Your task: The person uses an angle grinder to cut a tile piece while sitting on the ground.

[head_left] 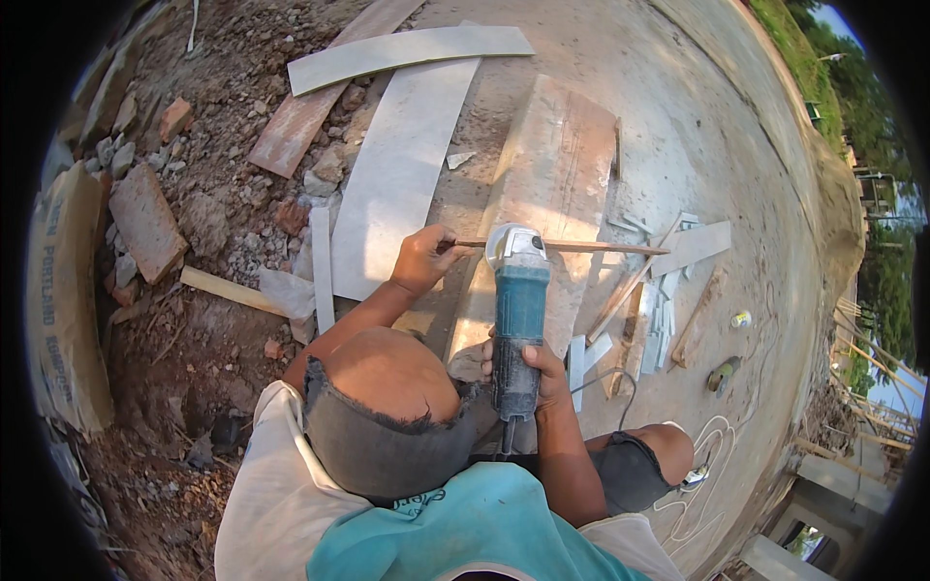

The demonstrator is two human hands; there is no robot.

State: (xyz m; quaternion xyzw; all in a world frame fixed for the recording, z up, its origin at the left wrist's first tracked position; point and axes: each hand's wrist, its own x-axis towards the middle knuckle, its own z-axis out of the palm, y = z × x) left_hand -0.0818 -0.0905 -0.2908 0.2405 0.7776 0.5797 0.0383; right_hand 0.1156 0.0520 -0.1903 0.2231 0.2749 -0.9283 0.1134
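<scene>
A teal and black angle grinder (520,320) is held upright in the picture by my right hand (544,373), its fingers wrapped round the dark rear body. The metal head and guard (516,242) lie over a thin wooden strip (601,248). My left hand (426,259) pinches the left end of that strip between thumb and fingers. The strip runs crosswise above a long wooden beam (552,165), and its right end reaches a pale board piece. Whether the disc touches the strip is hidden by the guard. A cord (508,441) leaves the grinder's rear end.
Pale flat boards (407,174) lie beyond my left hand, beside rubble and a brick (148,223). A paper cement sack (73,300) stands at far left. Thin offcuts (659,329) are heaped to the right, near a green tool-like object (723,375) and a white cable (712,465).
</scene>
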